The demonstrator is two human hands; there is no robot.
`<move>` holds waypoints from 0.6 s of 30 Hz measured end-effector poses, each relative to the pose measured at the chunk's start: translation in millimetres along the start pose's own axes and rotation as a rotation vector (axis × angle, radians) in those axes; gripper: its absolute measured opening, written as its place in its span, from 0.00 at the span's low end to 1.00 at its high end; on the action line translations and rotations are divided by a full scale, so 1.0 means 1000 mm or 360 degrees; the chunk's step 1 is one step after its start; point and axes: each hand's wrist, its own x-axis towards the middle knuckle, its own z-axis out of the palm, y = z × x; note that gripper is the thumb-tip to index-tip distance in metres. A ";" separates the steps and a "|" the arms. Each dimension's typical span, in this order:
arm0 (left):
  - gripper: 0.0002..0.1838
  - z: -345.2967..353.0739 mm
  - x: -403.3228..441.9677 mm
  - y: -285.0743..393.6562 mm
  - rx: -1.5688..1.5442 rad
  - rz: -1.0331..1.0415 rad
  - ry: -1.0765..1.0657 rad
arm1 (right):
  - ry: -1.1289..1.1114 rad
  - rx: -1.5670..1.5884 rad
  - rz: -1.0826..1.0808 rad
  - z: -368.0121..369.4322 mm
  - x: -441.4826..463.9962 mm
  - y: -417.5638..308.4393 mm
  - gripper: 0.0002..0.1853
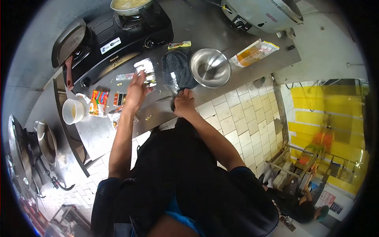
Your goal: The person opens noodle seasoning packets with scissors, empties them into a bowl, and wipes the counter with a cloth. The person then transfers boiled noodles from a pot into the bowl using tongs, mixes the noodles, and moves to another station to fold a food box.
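Note:
My left hand (pixel 135 94) has its fingers closed at the lower edge of a crinkled silver foil packet (pixel 147 66), above the metal counter (pixel 162 112). At the counter's front edge, my right hand (pixel 184 103) is closed around something dark, mostly hidden by the fingers. A narrow shiny piece (pixel 175 79) shows just beyond that hand, over a dark grey cloth (pixel 177 65); whether it belongs to the held thing is unclear. Beside the cloth stands a steel bowl (pixel 210 67). An orange-red noodle packet (pixel 98 102) and small sachets (pixel 119 99) lie left of my left hand.
A black gas stove (pixel 118 43) at the back carries a pan (pixel 69 43) and a pot (pixel 130 6). A large cooker (pixel 260 17) and an orange-yellow bag (pixel 256 52) stand right. A white tub (pixel 73 111) sits left. A person (pixel 300 207) is at lower right.

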 end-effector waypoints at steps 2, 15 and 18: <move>0.32 0.048 0.015 0.010 0.0560 0.0064 0.0052 | 0.0064 -0.0011 -0.0095 0.005 0.003 0.002 0.27; 0.17 0.176 0.099 -0.054 0.2308 0.1095 -0.0495 | 0.1094 0.1088 -0.0423 -0.109 0.017 0.148 0.12; 0.18 0.191 0.093 -0.057 0.2419 0.1257 -0.0551 | 0.1064 0.0877 -0.0516 -0.102 0.055 0.184 0.15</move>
